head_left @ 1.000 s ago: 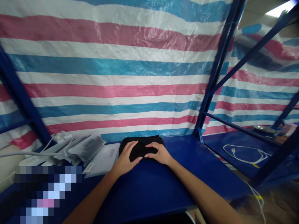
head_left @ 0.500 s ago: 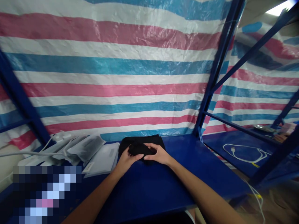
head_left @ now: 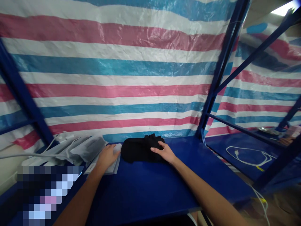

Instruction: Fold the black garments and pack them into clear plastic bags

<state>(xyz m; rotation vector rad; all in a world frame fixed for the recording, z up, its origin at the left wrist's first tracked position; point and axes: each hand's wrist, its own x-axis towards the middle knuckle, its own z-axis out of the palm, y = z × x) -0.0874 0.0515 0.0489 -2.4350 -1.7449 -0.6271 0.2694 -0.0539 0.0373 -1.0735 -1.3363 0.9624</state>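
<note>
Folded black cloth (head_left: 136, 150) lies in a bunched heap near the back of the blue tabletop, its top right part crumpled. My right hand (head_left: 166, 153) is on the right end of the cloth, thumb and fingers curled around some of it. To the left, my left hand (head_left: 107, 157) rests over a flat stack of translucent plastic bags (head_left: 113, 169), fingers stretched out and thumb apart. Whether it pinches the top bag is hidden.
More grey-white plastic packets (head_left: 90, 149) and a white cable (head_left: 30, 154) sit at the left. A blurred-out screen (head_left: 51, 194) is at lower left. Blue metal posts (head_left: 210, 94) frame the table (head_left: 150, 188), with striped sheeting (head_left: 117, 91) behind. A coiled white cable (head_left: 249, 163) lies at right.
My left hand has let go of the black cloth and moved left onto the plastic bags. The cloth has been laid lower and spread out, with my right hand still on it.
</note>
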